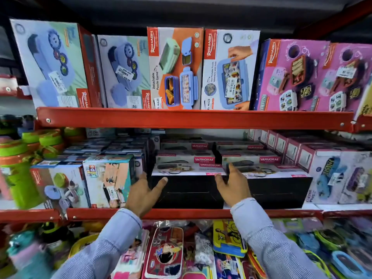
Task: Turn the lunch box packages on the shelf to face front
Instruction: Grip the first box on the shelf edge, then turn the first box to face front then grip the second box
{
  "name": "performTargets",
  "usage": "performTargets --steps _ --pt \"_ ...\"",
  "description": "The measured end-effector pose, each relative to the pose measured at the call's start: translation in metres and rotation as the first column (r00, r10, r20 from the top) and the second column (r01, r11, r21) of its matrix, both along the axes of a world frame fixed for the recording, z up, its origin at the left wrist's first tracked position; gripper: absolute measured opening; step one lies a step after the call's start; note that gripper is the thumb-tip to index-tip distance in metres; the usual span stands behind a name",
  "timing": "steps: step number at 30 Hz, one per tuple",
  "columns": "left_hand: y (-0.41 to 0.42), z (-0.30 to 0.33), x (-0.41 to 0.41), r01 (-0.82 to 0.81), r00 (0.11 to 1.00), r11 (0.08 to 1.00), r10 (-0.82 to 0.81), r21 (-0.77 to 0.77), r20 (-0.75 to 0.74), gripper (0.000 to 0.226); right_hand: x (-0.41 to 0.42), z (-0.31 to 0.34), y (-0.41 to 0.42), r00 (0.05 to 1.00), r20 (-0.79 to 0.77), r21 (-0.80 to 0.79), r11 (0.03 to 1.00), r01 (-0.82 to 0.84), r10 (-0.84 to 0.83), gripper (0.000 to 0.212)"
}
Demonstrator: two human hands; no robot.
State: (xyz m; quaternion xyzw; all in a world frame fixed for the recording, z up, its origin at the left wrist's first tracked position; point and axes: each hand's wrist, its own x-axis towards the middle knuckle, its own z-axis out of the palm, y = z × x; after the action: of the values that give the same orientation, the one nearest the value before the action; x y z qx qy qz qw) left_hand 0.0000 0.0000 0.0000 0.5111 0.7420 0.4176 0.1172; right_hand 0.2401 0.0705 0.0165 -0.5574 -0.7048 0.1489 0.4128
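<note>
On the middle shelf a Varmora lunch box package lies with its black side to the front and its printed white face up. My left hand clasps its left end, thumb on the black front. My right hand clasps its right end, fingers in the gap beside a second Varmora package, which also shows a black side. More Varmora boxes are stacked behind them.
The top shelf holds several Rishabh lunch box cartons facing front behind a red rail. A kids' box stands left of my hands and a blue-printed box right. Green bottles stand far left; pouches fill the shelf below.
</note>
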Motion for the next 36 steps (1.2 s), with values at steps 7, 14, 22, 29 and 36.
performTargets --steps 7,14,22,29,36 --pt "0.007 0.002 0.003 0.069 0.873 0.998 -0.061 0.002 0.484 0.103 -0.002 0.001 0.001 0.983 -0.180 -0.222 0.975 -0.012 -0.029 0.067" --pt "-0.016 0.014 -0.013 0.003 0.805 0.958 -0.173 0.288 0.567 0.064 0.018 0.009 -0.019 0.865 -0.499 -0.089 0.996 0.021 -0.063 0.033" --pt "-0.004 -0.017 -0.016 -0.082 0.888 0.957 -0.056 0.277 0.457 0.047 0.015 -0.017 -0.006 0.956 -0.282 -0.086 0.995 0.056 -0.078 0.037" --pt "0.008 -0.058 -0.007 -0.130 0.942 0.979 0.072 0.158 0.326 0.038 0.004 -0.063 0.011 0.991 -0.101 -0.217 0.974 0.067 -0.090 0.018" --pt "0.008 -0.065 -0.012 -0.052 0.932 0.991 0.003 0.126 0.363 0.044 0.005 -0.075 0.013 0.992 -0.102 -0.219 0.974 0.049 -0.073 0.020"
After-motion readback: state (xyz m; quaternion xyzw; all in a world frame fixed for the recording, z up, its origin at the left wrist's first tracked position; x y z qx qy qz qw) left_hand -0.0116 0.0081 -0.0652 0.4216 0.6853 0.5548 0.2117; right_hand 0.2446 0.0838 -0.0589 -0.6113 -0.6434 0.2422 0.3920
